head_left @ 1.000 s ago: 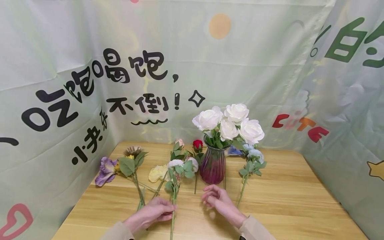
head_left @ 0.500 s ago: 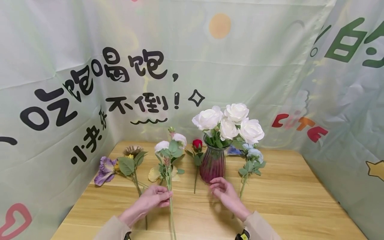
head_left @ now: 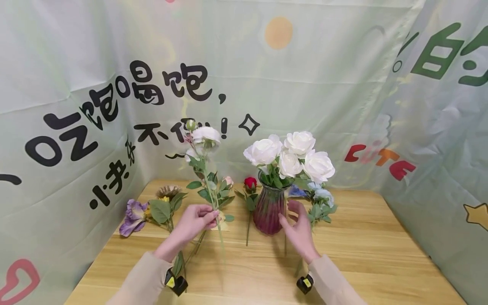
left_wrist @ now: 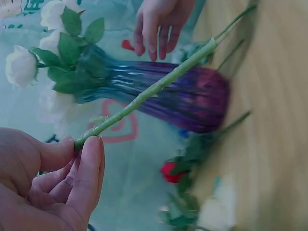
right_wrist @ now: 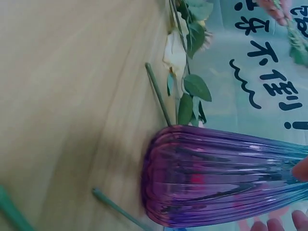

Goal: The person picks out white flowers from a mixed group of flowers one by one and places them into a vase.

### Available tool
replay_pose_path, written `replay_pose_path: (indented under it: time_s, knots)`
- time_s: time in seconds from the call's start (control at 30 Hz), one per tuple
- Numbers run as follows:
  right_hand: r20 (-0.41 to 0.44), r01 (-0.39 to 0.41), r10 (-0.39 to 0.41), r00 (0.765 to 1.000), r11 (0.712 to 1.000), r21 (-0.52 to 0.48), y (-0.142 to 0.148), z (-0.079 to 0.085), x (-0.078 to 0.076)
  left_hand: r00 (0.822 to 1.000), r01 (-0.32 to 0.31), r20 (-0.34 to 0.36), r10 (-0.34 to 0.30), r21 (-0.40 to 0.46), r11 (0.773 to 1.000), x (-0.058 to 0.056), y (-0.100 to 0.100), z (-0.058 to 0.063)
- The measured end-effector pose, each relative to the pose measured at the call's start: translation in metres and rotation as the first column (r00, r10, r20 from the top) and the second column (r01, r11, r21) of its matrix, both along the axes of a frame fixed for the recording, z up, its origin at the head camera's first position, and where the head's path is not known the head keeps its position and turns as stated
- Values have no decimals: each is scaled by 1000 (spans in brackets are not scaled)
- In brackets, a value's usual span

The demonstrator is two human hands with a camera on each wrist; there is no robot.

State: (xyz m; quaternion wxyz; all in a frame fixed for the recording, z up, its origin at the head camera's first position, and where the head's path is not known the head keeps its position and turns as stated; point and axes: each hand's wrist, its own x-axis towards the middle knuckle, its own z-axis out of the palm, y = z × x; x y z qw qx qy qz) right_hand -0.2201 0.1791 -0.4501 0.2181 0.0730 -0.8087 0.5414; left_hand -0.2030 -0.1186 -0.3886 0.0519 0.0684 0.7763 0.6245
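Note:
My left hand (head_left: 196, 220) pinches the green stem (left_wrist: 149, 91) of a pale flower spray (head_left: 206, 136) between thumb and fingertips. The spray stands raised over the table, blooms up, and its lower stem end slants towards the vase in the left wrist view. A ribbed glass vase (head_left: 269, 216), clear at the neck and purple below, stands upright with several white roses (head_left: 299, 143) in it. Beside the vase's right side is my right hand (head_left: 300, 228), fingers spread from the thumb and loosely bent. Whether its thumb touches the glass I cannot tell.
On the wooden table (head_left: 362, 245) lie a red rose (head_left: 250, 183), a light blue flower stem (head_left: 324, 197), a purple flower (head_left: 133, 217), a brown flower (head_left: 169, 192) and a pink bloom (head_left: 228, 181). Printed cloth (head_left: 328, 63) hangs around the back and sides.
My left hand has lifted the pale flower spray from low over the table, up and slightly left. My right hand has moved forward and right, to the vase's side.

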Motion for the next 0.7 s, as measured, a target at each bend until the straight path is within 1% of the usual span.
replay_pose_path:
  time_s: [0.13,0.23,0.3,0.37,0.43,0.53,0.57,0.7]
  knots:
    - [-7,15,-15,1000,1000,15,-4,4,-6,995,-27,-94,25,-24,999,-10,8,19]
    - [-18,17,-16,1000,999,46,-8,4,-10,983,-51,-180,41,-52,997,-17,15,34]
    - [-35,37,-34,999,995,90,-10,2,-13,969,-73,-240,54,-73,995,-21,20,42]
    - [-51,66,-59,997,989,132,-11,-1,-16,950,-104,-304,68,-106,989,-26,27,49]
    - [-66,91,-81,994,982,162,-12,-4,-17,934,-119,-350,77,-102,988,-30,34,55]
    - [-75,96,-84,994,981,169,-12,-7,-17,913,-155,-394,104,-100,983,-37,45,62]
    - [-74,92,-80,994,981,168,-12,-8,-17,910,-155,-399,110,-84,984,-39,48,64]
    - [-66,84,-74,995,982,167,-12,-10,-16,885,-167,-445,137,-28,986,-48,57,74]
